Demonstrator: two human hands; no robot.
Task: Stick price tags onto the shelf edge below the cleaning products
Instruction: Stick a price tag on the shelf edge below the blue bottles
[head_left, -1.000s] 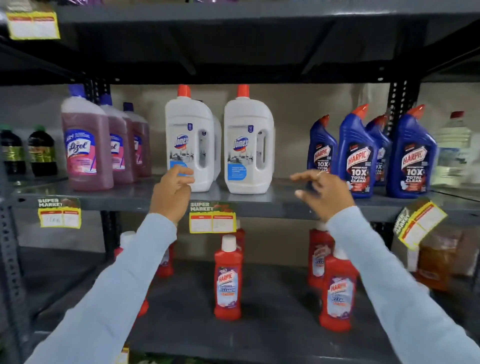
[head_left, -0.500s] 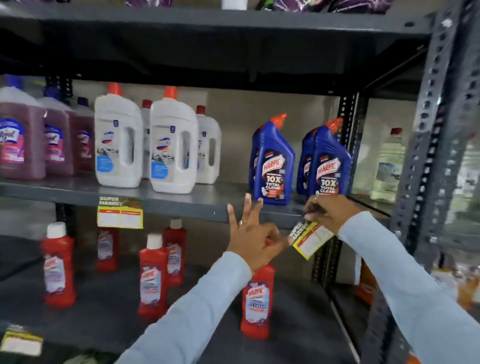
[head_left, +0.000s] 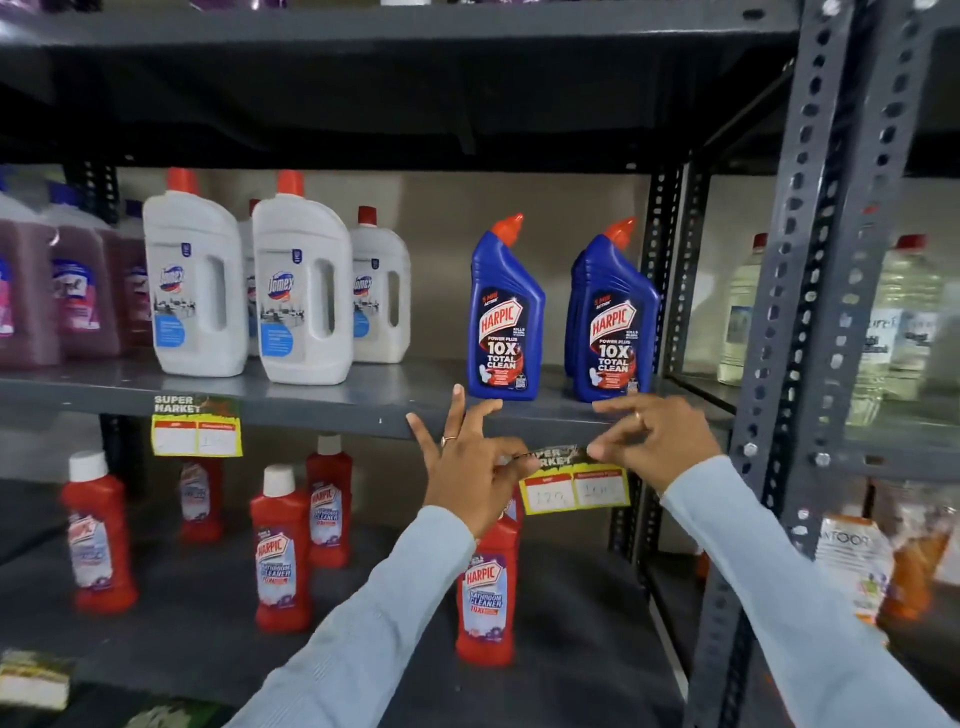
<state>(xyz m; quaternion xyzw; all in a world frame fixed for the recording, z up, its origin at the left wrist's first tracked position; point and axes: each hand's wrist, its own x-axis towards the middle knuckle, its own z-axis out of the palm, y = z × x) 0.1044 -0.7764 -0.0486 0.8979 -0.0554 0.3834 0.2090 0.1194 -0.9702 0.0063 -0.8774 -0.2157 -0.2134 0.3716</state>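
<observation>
A yellow price tag (head_left: 574, 486) hangs level at the grey shelf edge (head_left: 332, 410), just below two blue Harpic bottles (head_left: 503, 317). My left hand (head_left: 470, 467) pinches the tag's top left corner, its other fingers spread upward. My right hand (head_left: 652, 441) pinches the tag's top right corner against the edge. Another yellow tag (head_left: 196, 428) is stuck on the same edge further left, under the white Domex bottles (head_left: 301, 291).
Purple Lizol bottles (head_left: 72, 291) stand at the far left. Red Harpic bathroom cleaner bottles (head_left: 280, 551) fill the shelf below. A perforated grey upright (head_left: 779, 364) rises at the right, with clear bottles (head_left: 904, 322) beyond it. A loose tag (head_left: 31, 678) lies low at the left.
The view swung right from the Domex bottles to the blue Harpic ones. The tag went from tilted in my right hand alone to level, held by both hands at the shelf edge.
</observation>
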